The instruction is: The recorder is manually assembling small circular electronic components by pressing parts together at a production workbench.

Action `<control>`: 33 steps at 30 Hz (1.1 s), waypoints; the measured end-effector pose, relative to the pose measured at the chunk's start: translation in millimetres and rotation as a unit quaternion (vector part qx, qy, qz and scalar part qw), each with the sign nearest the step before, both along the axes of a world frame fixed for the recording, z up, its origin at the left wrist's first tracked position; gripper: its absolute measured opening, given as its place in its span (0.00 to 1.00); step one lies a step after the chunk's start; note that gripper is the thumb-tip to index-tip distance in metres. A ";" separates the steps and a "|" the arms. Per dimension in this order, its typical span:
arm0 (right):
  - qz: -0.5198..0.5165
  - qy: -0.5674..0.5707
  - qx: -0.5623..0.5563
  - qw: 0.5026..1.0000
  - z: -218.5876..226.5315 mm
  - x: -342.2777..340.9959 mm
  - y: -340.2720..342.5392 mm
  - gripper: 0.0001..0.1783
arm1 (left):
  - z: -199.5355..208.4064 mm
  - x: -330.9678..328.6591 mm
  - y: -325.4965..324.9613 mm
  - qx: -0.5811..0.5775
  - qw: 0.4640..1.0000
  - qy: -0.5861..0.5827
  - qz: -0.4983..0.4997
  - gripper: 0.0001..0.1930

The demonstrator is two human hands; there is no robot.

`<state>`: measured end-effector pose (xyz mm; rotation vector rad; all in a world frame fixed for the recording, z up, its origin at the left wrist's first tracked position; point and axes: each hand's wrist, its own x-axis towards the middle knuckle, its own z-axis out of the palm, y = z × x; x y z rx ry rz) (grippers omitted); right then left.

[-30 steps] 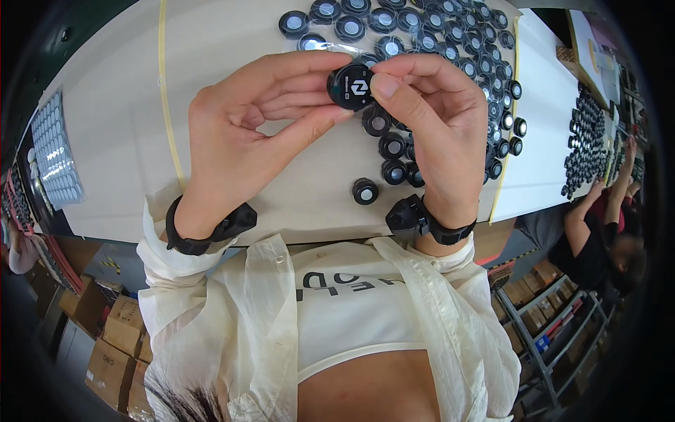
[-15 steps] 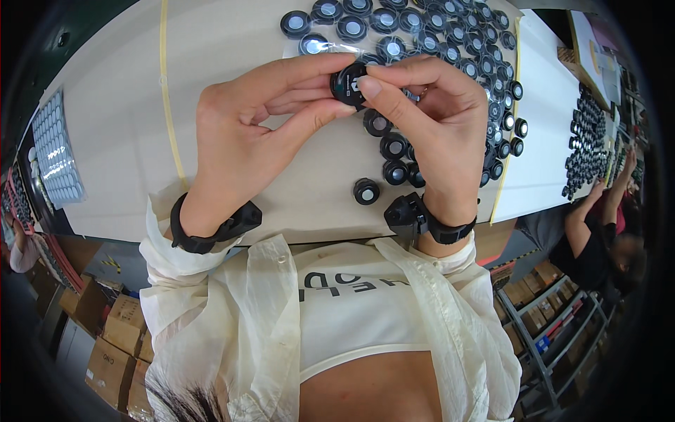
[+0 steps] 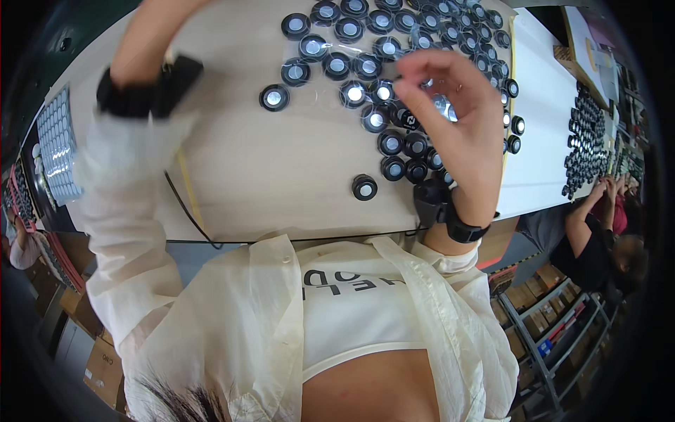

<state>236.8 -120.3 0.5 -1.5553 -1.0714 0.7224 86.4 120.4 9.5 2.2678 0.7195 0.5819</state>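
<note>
My right hand (image 3: pixel 460 112) is raised over a cluster of black round parts (image 3: pixel 391 143) with pale centres. Its thumb and bent index finger come together in a pinch; a small dark spot shows between the tips, too small to name. Just below the thumb, one black disc (image 3: pixel 408 118) shows a white mark instead of a pale centre. My left hand (image 3: pixel 158 32) reaches far forward at the upper left, its fingers cut off by the top edge. Clear, shiny film lies around several parts; a single part (image 3: pixel 274 98) sits left of the cluster.
A tray of pale round pieces (image 3: pixel 58 148) lies at the table's far left. One loose black part (image 3: pixel 364 187) is near the front edge. Beyond the yellow tape at right, more black parts (image 3: pixel 585 141) stand on white sheeting, with another person's arm (image 3: pixel 580 225) close by.
My left hand has let go of the black disc that both hands held and swung forward and left. My right hand has shifted slightly right and down.
</note>
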 end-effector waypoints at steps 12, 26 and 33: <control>0.079 -0.289 -0.172 0.938 14.3 19.3 -1.7 0.15 | -22.3 9.3 -77.1 0.255 0.929 0.105 -0.245 0.13; 0.202 -0.265 -0.188 0.924 10.1 38.4 18.7 0.10 | -56.8 -3.2 -137.5 0.204 0.964 0.077 -0.154 0.30; 0.176 -0.288 -0.138 0.931 44.2 15.4 -4.4 0.07 | -55.6 -1.5 -138.2 0.204 0.967 0.070 -0.138 0.30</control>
